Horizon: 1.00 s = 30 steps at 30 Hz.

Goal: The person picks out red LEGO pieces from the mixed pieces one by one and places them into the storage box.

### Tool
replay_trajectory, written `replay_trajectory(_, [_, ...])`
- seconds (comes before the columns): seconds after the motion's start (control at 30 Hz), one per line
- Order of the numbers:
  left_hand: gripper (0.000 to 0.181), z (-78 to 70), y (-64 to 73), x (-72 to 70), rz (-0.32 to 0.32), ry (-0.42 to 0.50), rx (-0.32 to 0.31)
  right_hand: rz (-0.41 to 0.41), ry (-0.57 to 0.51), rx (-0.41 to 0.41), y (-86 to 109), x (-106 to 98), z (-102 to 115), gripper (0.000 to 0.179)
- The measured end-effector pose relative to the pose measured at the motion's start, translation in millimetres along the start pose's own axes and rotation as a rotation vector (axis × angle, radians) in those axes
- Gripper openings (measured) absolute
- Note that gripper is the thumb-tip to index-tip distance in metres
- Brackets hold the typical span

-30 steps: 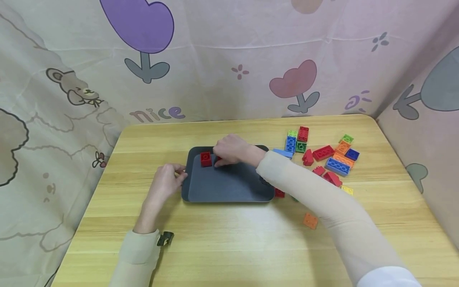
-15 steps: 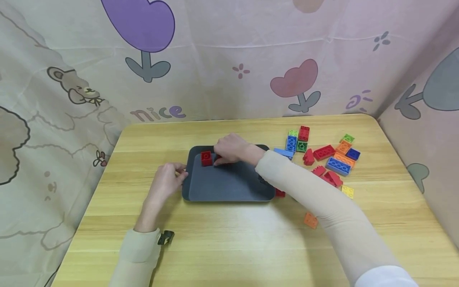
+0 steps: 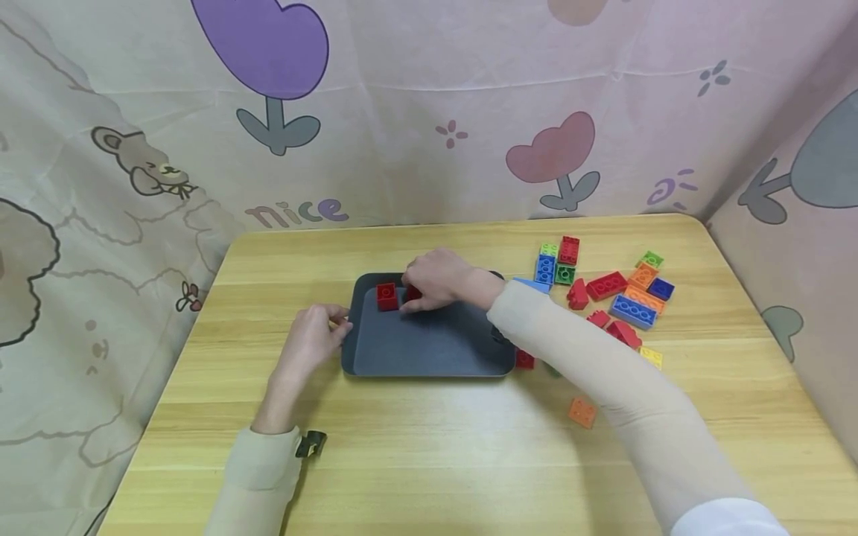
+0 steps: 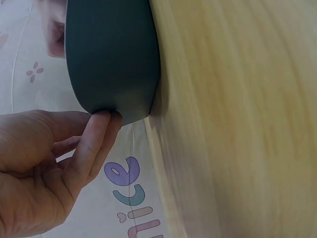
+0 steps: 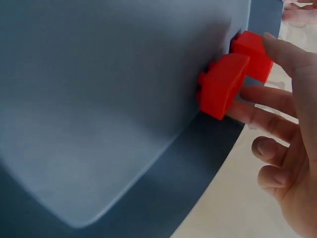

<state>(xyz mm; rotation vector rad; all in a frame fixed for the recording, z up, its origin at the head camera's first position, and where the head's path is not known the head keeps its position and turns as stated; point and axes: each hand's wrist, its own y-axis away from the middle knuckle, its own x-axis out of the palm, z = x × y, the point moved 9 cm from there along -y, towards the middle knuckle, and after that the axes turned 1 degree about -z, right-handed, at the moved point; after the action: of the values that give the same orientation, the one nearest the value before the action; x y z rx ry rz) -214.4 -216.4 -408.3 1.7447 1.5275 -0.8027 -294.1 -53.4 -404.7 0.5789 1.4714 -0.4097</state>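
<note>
A dark grey tray [image 3: 436,350] lies on the wooden table. My left hand [image 3: 313,335] pinches its left rim, thumb and fingertips meeting at the edge in the left wrist view. Near the tray's back left corner sits a red toy brick [image 3: 386,298]. To the right of it is a second red brick [image 5: 224,87] with a curved side, its studs turned to the tray floor. The right hand [image 3: 436,279] is over this one, fingertips at its side and the thumb spread away, overlapping the first brick [image 5: 253,52] in the right wrist view.
Right of the tray lie many loose bricks, among them a blue brick [image 3: 633,311], a red brick [image 3: 606,285] and a yellow brick [image 3: 650,357]. An orange brick [image 3: 582,412] lies nearer the front. A patterned cloth [image 3: 415,171] hangs behind the table.
The right thumb and fingers have spread apart, and more of the second red brick shows between them. The left hand and the tray stay in place.
</note>
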Motion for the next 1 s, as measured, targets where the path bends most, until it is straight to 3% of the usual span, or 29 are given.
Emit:
replay_trajectory(0.43, [0.029,0.3,1.4,-0.5,0.000,0.008,-0.007,-0.017,0.003,0.010,27.4,-23,-6,0.068])
replay_trajectory(1.0, [0.029,-0.4,0.6,-0.3,0.001,-0.009,-0.004,-0.080,-0.018,0.113,72.4,-36,-48,0.077])
